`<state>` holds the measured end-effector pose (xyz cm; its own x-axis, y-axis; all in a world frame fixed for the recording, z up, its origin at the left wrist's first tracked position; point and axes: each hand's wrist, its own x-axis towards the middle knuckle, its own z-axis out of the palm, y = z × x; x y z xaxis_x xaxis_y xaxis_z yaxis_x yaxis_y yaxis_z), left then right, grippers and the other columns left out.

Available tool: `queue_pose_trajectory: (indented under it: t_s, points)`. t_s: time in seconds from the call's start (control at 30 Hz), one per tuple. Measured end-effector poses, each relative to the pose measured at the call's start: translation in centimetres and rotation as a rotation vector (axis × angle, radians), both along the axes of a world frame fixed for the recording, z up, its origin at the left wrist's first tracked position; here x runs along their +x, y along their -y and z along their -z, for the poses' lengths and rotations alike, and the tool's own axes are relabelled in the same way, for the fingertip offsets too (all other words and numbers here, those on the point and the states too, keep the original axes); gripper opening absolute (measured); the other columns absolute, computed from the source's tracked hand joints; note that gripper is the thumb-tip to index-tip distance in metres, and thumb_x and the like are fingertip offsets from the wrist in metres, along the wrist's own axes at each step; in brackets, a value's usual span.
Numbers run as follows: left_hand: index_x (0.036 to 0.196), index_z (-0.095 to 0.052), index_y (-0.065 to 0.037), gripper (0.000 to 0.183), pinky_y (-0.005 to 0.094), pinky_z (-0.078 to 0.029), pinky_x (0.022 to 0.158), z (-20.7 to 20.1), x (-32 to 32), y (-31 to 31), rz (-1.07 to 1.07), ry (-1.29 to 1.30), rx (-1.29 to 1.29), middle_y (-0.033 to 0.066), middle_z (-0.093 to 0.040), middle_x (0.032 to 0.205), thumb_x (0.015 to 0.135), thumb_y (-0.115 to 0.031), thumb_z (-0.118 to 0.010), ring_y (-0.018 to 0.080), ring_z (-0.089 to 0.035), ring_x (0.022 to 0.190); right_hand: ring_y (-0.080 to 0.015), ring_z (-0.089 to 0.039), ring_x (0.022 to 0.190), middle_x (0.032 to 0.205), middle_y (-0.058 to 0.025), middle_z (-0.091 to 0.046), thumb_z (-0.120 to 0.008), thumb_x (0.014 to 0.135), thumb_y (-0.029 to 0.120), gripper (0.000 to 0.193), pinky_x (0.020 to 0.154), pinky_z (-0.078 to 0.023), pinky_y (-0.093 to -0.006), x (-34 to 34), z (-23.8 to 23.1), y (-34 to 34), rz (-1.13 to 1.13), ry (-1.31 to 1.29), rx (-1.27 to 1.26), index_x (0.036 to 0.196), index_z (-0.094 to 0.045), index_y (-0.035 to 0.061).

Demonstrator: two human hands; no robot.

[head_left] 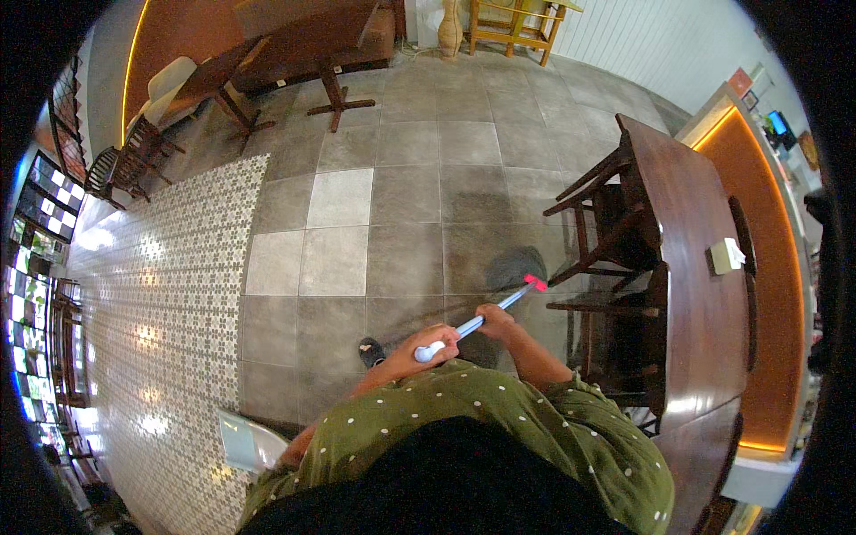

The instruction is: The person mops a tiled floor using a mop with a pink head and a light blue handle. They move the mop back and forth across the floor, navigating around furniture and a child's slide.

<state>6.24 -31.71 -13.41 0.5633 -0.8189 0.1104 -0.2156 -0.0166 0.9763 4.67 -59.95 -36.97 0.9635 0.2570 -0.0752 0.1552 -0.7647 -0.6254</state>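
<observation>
A mop with a pale blue and white pole (473,325) slants from my body toward the floor on the right. Near the pole's top end, my left hand (435,342) is closed around it. My right hand (493,320) grips the same pole farther down. Past a pink joint (535,283), the dark grey mop head (514,266) is spread on the grey floor tiles, close to the legs of a wooden chair (593,245).
On the right stands a long brown wooden table (700,259) with chairs tucked along it and a tissue box (727,257) on top. Patterned tiles (169,303) cover the left floor. Dark pedestal tables (312,40) stand at far left. A pale chair-like object (252,443) is by my left side.
</observation>
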Motion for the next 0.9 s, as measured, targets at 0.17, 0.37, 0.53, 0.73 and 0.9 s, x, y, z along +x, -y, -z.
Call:
queue_pose_trajectory:
  t_s: [0.17, 0.37, 0.53, 0.73, 0.9]
  points:
    - [0.104, -0.059, -0.005, 0.019, 0.0321, -0.045, 0.085, 0.6, 0.1, 2.0, 0.091, -0.057, -0.024, 0.0046, -0.060, 0.092, 0.093, -0.019, -0.067, 0.0148, -0.058, 0.094, -0.0397, -0.062, 0.095, 0.092, -0.0174, -0.065, -0.073, 0.071, 0.029, 0.034, 0.082, -0.051, -0.0482, -0.7, 1.9, 2.2, 0.126, -0.118, -0.083, 0.091, -0.060, 0.0063]
    - [0.105, -0.063, -0.006, 0.015, 0.0295, -0.047, 0.088, -2.4, 0.6, -2.3, -0.153, -0.203, 0.114, 0.0023, -0.064, 0.101, 0.091, -0.012, -0.069, 0.0145, -0.060, 0.098, -0.0399, -0.057, 0.100, 0.094, -0.0162, -0.062, -0.066, 0.071, 0.012, 0.020, 0.085, -0.046, -0.0495, 1.7, 0.8, -3.4, 0.113, 0.057, -0.045, 0.089, -0.058, 0.0090]
    - [0.096, -0.068, -0.006, 0.010, 0.0266, -0.048, 0.074, -9.5, 5.5, -12.3, -0.267, 0.052, 0.156, 0.0027, -0.066, 0.087, 0.090, -0.014, -0.071, 0.0126, -0.061, 0.080, -0.0358, -0.063, 0.086, 0.085, -0.0144, -0.065, -0.068, 0.073, 0.008, 0.021, 0.075, -0.048, -0.0439, 8.5, -3.7, -16.8, 0.031, 0.077, 0.422, 0.093, -0.061, 0.0066]
    - [0.090, -0.072, -0.006, 0.007, 0.0297, -0.046, 0.068, -17.7, 7.8, -21.9, -0.404, 0.099, 0.303, 0.0043, -0.065, 0.076, 0.084, -0.009, -0.073, 0.0155, -0.061, 0.074, -0.0356, -0.060, 0.099, 0.097, -0.0166, -0.064, -0.064, 0.075, 0.006, 0.033, 0.085, -0.046, -0.0455, 13.7, -7.7, -34.9, -0.165, 0.046, 0.627, 0.107, -0.061, 0.0076]
    - [0.089, -0.072, -0.007, 0.007, 0.0326, -0.047, 0.069, -19.5, 6.5, -24.1, -0.505, 0.169, 0.443, 0.0067, -0.067, 0.075, 0.082, -0.008, -0.072, 0.0205, -0.062, 0.071, -0.0343, -0.061, 0.092, 0.094, -0.0146, -0.064, -0.067, 0.076, 0.010, 0.027, 0.080, -0.047, -0.0440, 15.6, -7.6, -44.4, -0.469, 0.115, 0.786, 0.102, -0.060, 0.0086]
